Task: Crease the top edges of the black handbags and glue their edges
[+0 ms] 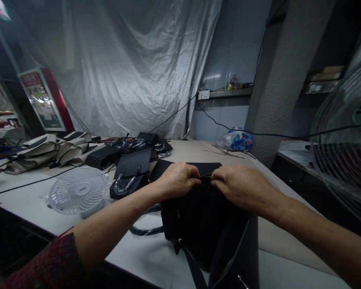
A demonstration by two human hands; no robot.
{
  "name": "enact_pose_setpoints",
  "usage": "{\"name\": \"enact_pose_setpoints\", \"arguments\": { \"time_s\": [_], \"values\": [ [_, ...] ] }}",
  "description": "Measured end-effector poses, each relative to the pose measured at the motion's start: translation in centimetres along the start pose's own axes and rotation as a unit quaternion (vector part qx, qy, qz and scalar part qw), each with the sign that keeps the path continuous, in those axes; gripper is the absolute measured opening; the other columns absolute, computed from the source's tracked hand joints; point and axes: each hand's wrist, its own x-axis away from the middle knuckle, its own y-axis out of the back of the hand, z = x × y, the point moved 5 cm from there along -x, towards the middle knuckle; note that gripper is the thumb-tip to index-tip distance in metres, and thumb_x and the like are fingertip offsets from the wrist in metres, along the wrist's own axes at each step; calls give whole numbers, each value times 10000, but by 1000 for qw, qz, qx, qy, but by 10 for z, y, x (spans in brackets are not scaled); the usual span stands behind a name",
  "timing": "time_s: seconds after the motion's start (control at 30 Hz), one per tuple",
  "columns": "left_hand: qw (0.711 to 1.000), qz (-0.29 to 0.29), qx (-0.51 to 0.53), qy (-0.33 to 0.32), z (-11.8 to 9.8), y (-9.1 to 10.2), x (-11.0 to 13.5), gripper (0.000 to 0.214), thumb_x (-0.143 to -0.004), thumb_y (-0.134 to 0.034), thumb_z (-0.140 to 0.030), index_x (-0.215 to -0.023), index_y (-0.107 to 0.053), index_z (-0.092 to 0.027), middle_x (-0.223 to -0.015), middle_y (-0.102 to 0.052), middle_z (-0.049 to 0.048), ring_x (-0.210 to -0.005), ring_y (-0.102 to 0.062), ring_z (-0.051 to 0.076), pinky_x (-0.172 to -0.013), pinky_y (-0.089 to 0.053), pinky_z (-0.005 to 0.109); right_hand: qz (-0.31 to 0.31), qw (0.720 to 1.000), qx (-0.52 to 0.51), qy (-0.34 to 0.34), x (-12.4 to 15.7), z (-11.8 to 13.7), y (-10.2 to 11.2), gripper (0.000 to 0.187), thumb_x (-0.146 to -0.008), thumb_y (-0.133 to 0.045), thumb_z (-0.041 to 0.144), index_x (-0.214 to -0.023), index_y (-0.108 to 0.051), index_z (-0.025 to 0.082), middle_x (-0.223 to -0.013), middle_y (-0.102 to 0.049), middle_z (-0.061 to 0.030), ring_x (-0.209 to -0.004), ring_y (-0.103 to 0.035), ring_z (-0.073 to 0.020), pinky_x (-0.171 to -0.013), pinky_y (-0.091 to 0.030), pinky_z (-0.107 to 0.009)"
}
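Observation:
A black handbag [195, 224] stands in front of me on the white table, its mouth facing me and its inside dark. With thumb and fingers pinched, my left hand [180, 179] grips the bag's far top edge. Just to the right, my right hand [242, 185] pinches the same edge, a short gap between the two. A thin dark strip of that edge shows between the fingertips. Under my left forearm a dark handle [146, 230] loops out from the bag's side. A strap [195, 269] hangs at the front.
A white fan [80, 190] stands left on the table [120, 257]. Behind it lie several black bags with wrapped handles [129, 172] and a pile of cream pieces [45, 150]. A blue-and-white plastic bundle [236, 139] sits at the back. A large caged fan [345, 140] is on the right; a black cable crosses the view.

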Motion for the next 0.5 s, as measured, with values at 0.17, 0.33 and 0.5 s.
{"name": "enact_pose_setpoints", "arguments": {
  "time_s": [0.17,0.33,0.5],
  "values": [
    [1000,5,-7,-3,0,0,0,155,-791,-589,-270,-845,-724,-215,-761,-703,-2,-709,-594,150,-635,-417,216,0,998,-41,38,0,2,0,241,-849,-472,280,-818,-710,259,-774,-683,-7,-701,-585,-151,-606,-333,-267],
    [1000,10,-1,-10,1,-1,0,152,-788,-589,-258,-844,-723,-212,-744,-697,-7,-714,-596,146,-629,-407,211,-15,991,-103,88,4,6,2,219,-823,-469,210,-739,-671,219,-731,-643,4,-689,-557,-134,-632,-351,-254],
    [1000,9,-1,-1,1,-1,2,162,-792,-579,-261,-849,-720,-207,-734,-690,-7,-719,-597,147,-628,-398,216,-19,991,-97,90,2,7,2,203,-805,-480,205,-681,-640,213,-704,-628,5,-664,-542,-134,-608,-330,-262]
  ]
}}
